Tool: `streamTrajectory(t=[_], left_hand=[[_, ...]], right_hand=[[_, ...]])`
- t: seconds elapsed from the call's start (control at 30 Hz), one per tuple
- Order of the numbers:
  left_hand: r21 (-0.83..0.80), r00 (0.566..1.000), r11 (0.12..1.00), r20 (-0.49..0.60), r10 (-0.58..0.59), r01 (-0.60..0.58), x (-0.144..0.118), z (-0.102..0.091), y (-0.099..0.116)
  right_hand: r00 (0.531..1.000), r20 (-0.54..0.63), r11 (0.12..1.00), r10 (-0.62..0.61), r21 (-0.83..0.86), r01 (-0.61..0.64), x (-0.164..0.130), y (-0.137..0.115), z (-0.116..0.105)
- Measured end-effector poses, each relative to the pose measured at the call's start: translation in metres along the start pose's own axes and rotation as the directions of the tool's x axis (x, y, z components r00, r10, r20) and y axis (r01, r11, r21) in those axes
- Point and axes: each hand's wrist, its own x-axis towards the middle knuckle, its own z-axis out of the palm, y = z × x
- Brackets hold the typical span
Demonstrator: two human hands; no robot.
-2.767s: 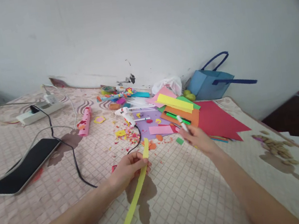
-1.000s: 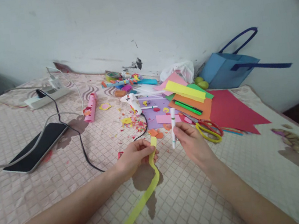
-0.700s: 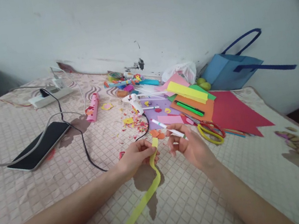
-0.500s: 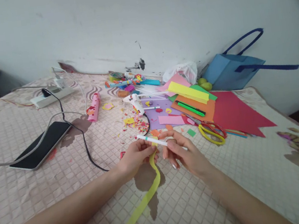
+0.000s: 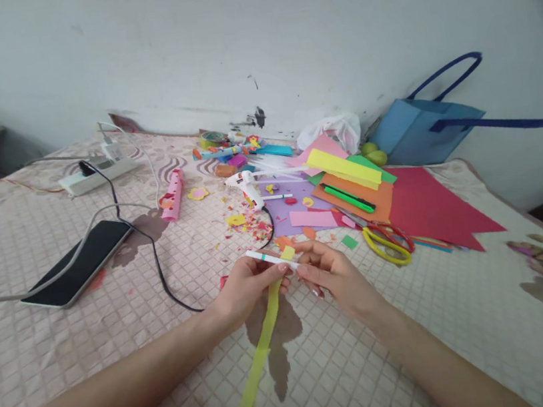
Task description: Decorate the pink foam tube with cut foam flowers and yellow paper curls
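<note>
A thin white stick with a teal band (image 5: 261,257) lies across both hands, tilted down to the right. My left hand (image 5: 246,285) is closed, its thumb pressing the stick and a long yellow paper strip (image 5: 262,349) together. The strip hangs from those fingers towards the front of the table, and its short upper end (image 5: 287,253) shows just beyond the stick. My right hand (image 5: 336,274) is closed in a pinch on the stick's right end. Fingertips of both hands nearly meet, and some fingers are hidden below the stick.
Beyond my hands are a glue gun (image 5: 249,190), paper scraps (image 5: 249,223) and a purple sheet (image 5: 279,224). Scissors (image 5: 386,244), a green cutter (image 5: 349,198) and red paper (image 5: 434,207) lie right. A phone-like black slab (image 5: 78,264), cables and a power strip (image 5: 96,179) are left.
The stick has slid left and down onto the yellow strip, under my left thumb. My right hand has moved to the stick's end. The strip now hangs straighter.
</note>
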Motion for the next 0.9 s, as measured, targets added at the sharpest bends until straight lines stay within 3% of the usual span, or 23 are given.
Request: streamTrajectory(t=[0.13, 0.27, 0.37, 0.47, 0.67, 0.83, 0.9], left_hand=[[-0.026, 0.998, 0.998, -0.011, -0.064, 0.063, -0.001, 0.002, -0.001], [-0.099, 0.996, 0.991, -0.005, -0.092, 0.091, -0.001, 0.003, 0.0], [-0.146, 0.994, 0.984, 0.027, -0.102, 0.105, 0.0, 0.001, 0.001], [-0.154, 0.993, 0.981, 0.007, -0.122, 0.122, 0.001, -0.001, -0.001], [-0.136, 0.995, 0.986, -0.015, -0.102, 0.099, 0.003, -0.003, -0.003], [-0.058, 0.998, 0.996, -0.029, -0.062, 0.06, 0.002, -0.001, -0.002], [-0.039, 0.998, 0.998, -0.033, -0.053, 0.052, 0.002, -0.001, -0.002]], right_hand=[[0.987, -0.051, 0.957, -0.151, -0.259, 0.133, -0.003, 0.0, 0.002], [0.921, -0.011, 0.79, -0.389, -0.519, 0.328, -0.006, 0.002, 0.005], [0.853, 0.079, 0.646, -0.515, -0.619, 0.447, -0.006, 0.005, 0.004], [0.827, 0.132, 0.584, -0.546, -0.647, 0.489, -0.005, 0.006, 0.004], [0.859, 0.101, 0.643, -0.502, -0.621, 0.448, -0.005, 0.0, 0.006], [0.933, -0.042, 0.796, -0.356, -0.537, 0.28, -0.007, -0.001, 0.011], [0.943, -0.066, 0.809, -0.327, -0.535, 0.243, -0.006, 0.0, 0.012]])
